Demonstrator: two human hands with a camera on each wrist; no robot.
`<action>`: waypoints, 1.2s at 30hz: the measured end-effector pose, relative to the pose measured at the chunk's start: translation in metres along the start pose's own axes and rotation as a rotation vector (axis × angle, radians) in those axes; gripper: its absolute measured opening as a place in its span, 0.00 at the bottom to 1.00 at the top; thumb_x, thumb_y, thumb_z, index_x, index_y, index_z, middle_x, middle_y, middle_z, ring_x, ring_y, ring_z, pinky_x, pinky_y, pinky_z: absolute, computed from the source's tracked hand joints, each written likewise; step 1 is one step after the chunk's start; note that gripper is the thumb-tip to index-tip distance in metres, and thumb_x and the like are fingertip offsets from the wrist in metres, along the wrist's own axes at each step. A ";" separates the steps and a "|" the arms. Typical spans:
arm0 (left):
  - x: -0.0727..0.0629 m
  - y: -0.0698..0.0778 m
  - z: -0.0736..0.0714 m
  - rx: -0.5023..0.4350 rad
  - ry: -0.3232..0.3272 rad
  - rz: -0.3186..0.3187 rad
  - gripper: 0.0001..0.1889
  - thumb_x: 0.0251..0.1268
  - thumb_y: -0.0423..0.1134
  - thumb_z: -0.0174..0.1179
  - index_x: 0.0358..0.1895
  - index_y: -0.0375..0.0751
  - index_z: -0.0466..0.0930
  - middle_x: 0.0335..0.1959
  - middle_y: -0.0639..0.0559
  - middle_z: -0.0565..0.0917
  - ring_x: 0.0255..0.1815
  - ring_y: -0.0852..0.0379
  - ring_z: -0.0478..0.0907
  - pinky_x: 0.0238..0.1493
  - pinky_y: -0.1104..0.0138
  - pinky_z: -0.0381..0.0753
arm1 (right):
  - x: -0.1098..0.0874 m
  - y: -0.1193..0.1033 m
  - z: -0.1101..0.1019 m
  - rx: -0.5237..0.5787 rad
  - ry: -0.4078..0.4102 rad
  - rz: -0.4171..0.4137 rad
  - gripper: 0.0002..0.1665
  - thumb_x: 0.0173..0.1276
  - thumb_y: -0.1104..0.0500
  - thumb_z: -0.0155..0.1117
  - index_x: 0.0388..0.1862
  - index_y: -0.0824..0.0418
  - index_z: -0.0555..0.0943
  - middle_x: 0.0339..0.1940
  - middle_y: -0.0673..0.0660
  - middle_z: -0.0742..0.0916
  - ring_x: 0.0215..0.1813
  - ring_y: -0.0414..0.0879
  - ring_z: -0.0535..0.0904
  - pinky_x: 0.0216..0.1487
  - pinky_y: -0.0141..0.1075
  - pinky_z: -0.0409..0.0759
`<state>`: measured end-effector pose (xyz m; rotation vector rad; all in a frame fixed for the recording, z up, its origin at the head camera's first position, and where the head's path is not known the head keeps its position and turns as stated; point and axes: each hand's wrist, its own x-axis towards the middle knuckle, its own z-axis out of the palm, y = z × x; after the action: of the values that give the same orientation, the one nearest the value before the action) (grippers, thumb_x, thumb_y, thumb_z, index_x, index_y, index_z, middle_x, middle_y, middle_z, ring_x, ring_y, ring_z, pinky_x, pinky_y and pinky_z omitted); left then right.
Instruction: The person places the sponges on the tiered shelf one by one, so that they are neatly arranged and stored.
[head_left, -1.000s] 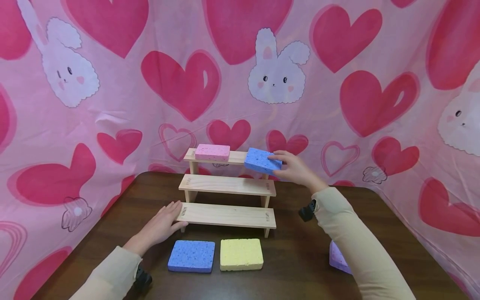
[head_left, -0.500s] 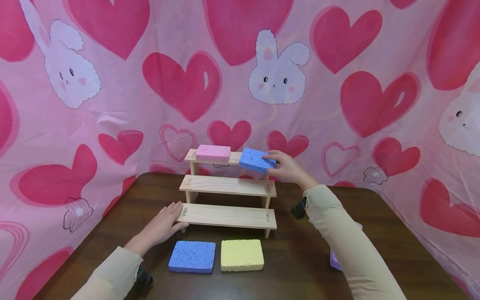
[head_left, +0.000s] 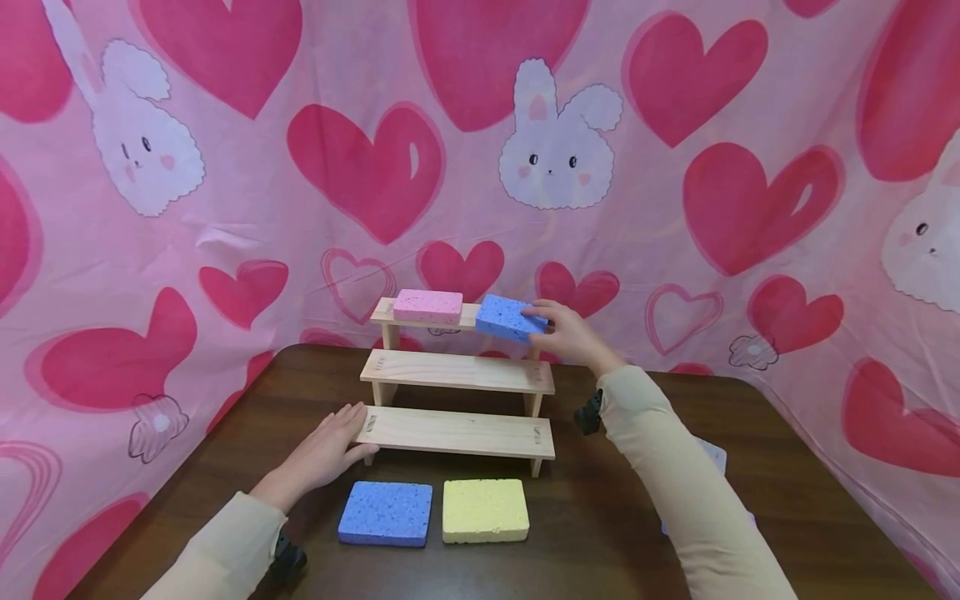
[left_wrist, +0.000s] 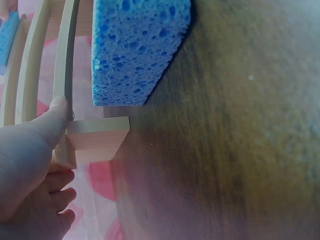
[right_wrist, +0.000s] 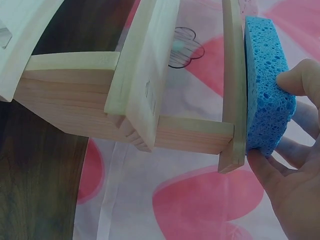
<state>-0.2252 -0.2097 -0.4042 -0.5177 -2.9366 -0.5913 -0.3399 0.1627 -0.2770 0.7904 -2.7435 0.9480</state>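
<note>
My right hand [head_left: 570, 333] grips the right end of a blue sponge [head_left: 501, 317] at the top step of a three-tier wooden stand [head_left: 457, 370]. The right wrist view has this sponge [right_wrist: 265, 75] lying along the top board, thumb on one face and fingers at its end. To its left on that board sits a pink sponge [head_left: 427, 306]. My left hand [head_left: 322, 450] holds the left end of the lowest board, thumb [left_wrist: 52, 117] on the front edge and fingers around the end. In front of the stand, a second blue sponge [head_left: 386, 513] lies beside a yellow sponge [head_left: 485, 510].
At the right, a pale sponge-like block [head_left: 712, 456] and a purple piece behind it are partly hidden by my right sleeve [head_left: 675, 475]. A pink heart-and-rabbit cloth [head_left: 465, 167] hangs close behind the dark wooden table [head_left: 592, 533].
My right hand has shifted the blue sponge left along the top board, toward the pink one. More of the pale block shows beside the right sleeve. My left hand stays put.
</note>
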 end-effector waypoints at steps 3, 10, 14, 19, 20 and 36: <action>0.000 0.001 0.000 0.001 0.000 0.001 0.38 0.58 0.46 0.62 0.65 0.25 0.59 0.65 0.30 0.61 0.67 0.34 0.52 0.65 0.45 0.49 | 0.002 0.002 0.001 0.017 0.004 -0.001 0.31 0.57 0.61 0.62 0.62 0.63 0.72 0.66 0.64 0.67 0.58 0.59 0.69 0.57 0.47 0.70; 0.000 0.001 0.000 0.004 0.003 0.003 0.38 0.58 0.46 0.62 0.65 0.25 0.59 0.64 0.30 0.62 0.67 0.34 0.53 0.65 0.46 0.50 | 0.006 0.004 0.003 0.043 -0.007 0.014 0.32 0.57 0.61 0.61 0.63 0.62 0.71 0.68 0.64 0.65 0.61 0.58 0.67 0.58 0.47 0.69; 0.000 0.001 0.000 0.007 0.004 0.002 0.38 0.58 0.46 0.62 0.65 0.25 0.59 0.64 0.30 0.62 0.67 0.34 0.53 0.65 0.46 0.50 | 0.007 0.004 0.005 0.055 0.008 0.017 0.31 0.58 0.61 0.60 0.63 0.62 0.71 0.68 0.64 0.64 0.61 0.59 0.66 0.58 0.47 0.69; 0.000 0.001 0.000 0.009 0.009 0.010 0.38 0.58 0.46 0.62 0.64 0.24 0.59 0.64 0.30 0.62 0.66 0.34 0.53 0.64 0.45 0.50 | 0.009 0.006 0.007 0.061 0.036 0.007 0.27 0.61 0.62 0.60 0.61 0.62 0.73 0.68 0.63 0.65 0.63 0.59 0.65 0.58 0.46 0.70; 0.000 0.001 0.000 0.007 0.010 0.009 0.38 0.58 0.46 0.62 0.65 0.24 0.59 0.64 0.30 0.62 0.66 0.34 0.53 0.64 0.45 0.50 | 0.010 0.007 0.008 0.061 0.043 0.005 0.26 0.62 0.62 0.60 0.60 0.62 0.74 0.67 0.64 0.66 0.63 0.59 0.65 0.58 0.46 0.70; 0.001 0.001 0.000 -0.002 -0.002 -0.008 0.38 0.58 0.46 0.62 0.65 0.25 0.59 0.65 0.30 0.61 0.67 0.34 0.52 0.65 0.46 0.50 | 0.018 0.010 0.015 0.031 0.132 -0.030 0.21 0.62 0.67 0.56 0.55 0.63 0.78 0.62 0.63 0.72 0.60 0.57 0.68 0.56 0.45 0.72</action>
<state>-0.2256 -0.2087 -0.4034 -0.5070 -2.9416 -0.5950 -0.3597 0.1525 -0.2896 0.7439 -2.6038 1.0011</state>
